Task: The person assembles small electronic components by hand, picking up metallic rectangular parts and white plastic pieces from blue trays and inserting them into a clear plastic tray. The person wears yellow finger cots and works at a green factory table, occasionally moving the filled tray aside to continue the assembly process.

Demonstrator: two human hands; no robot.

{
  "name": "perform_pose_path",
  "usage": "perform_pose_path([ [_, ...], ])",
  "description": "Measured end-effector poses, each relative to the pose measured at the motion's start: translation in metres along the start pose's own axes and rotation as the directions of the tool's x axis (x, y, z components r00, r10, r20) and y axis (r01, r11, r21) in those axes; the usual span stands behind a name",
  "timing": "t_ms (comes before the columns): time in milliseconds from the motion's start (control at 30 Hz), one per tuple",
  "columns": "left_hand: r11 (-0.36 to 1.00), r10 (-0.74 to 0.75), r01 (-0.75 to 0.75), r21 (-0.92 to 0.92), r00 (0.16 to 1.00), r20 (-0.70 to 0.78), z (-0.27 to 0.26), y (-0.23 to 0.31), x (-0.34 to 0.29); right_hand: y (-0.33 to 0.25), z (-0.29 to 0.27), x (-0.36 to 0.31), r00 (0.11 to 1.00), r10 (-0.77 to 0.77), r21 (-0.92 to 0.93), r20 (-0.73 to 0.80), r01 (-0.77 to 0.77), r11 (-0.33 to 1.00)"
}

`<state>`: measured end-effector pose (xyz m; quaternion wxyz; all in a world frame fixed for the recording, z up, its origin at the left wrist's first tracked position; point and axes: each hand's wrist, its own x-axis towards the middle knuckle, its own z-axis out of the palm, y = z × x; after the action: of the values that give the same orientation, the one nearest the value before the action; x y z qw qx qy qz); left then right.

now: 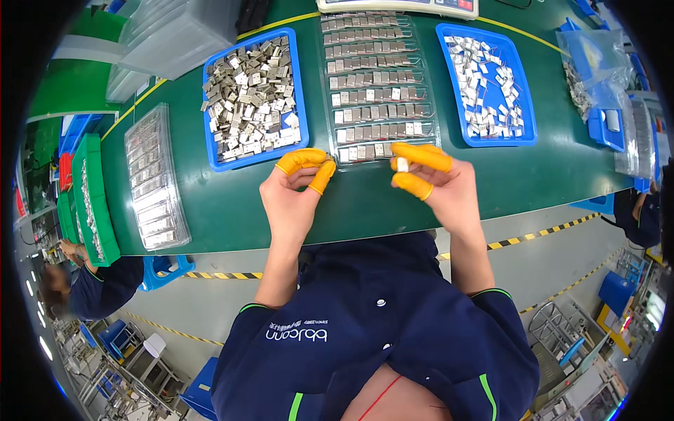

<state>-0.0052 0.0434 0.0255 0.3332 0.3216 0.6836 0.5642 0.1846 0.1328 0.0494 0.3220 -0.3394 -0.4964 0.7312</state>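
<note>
Yellow finger cots cover the thumb and some fingers of both hands. My left hand [295, 193] has thumb and forefinger pinched together by the near left corner of a clear plastic tray [327, 98]; whatever is between the tips is too small to make out. Over the tray's near right end, my right hand [441, 184] pinches a small white connector [402, 164]. Rows of small metal-cased connectors [375, 112] lie in the tray, thin reddish wires at their right ends. Left of it a blue bin [304, 123] is heaped with loose metal connectors [253, 91].
A second blue bin [495, 88] at right holds loose white connectors [484, 125]. A white scale [421, 7] stands behind the tray. At left lie stacked filled trays [156, 186], a green bin [105, 238] and large clear boxes [175, 38]. Co-workers sit at both sides.
</note>
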Motion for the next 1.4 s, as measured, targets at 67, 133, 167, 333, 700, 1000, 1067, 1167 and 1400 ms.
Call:
perform_pose_path([
  [67,0.998,0.027,-0.025,-0.063,0.999,0.030,0.003,0.004,-0.004,0.005,0.009,-0.003,0.999,-0.031,-0.086,-0.034,0.028,0.996],
  [133,0.984,0.021,-0.015,-0.178,0.999,0.028,0.008,0.003,-0.006,0.011,0.010,-0.003,0.998,-0.056,-0.164,-0.018,0.052,0.985],
  [167,0.972,0.017,-0.010,-0.235,0.999,0.028,0.011,0.003,-0.007,0.013,0.007,-0.001,0.998,-0.061,-0.198,0.011,0.062,0.978],
  [333,0.987,0.004,0.016,-0.161,0.992,0.123,0.017,0.005,-0.015,0.011,0.016,0.000,0.995,0.001,-0.102,-0.101,-0.011,0.995],
  [700,0.976,0.128,-0.099,-0.194,0.982,0.142,0.021,0.004,-0.014,0.019,0.017,0.007,0.955,-0.274,-0.318,-0.113,0.227,0.921],
  [1000,0.966,0.144,-0.111,-0.233,0.981,0.128,0.020,0.001,-0.015,0.022,0.013,0.007,0.931,-0.364,-0.532,0.015,0.316,0.786],
  [1067,0.966,0.143,-0.107,-0.237,0.979,0.143,0.017,-0.001,-0.013,0.023,0.010,0.007,0.953,-0.299,-0.420,0.044,0.289,0.860],
  [1167,0.958,0.286,-0.270,-0.096,0.904,0.318,0.003,0.001,-0.005,0.016,0.002,0.005,0.988,-0.078,-0.248,0.135,0.110,0.962],
  [1400,0.942,0.332,-0.291,-0.171,0.712,0.619,-0.013,-0.002,0.008,0.019,0.004,-0.012,0.965,0.096,-0.172,0.245,-0.054,0.984],
])
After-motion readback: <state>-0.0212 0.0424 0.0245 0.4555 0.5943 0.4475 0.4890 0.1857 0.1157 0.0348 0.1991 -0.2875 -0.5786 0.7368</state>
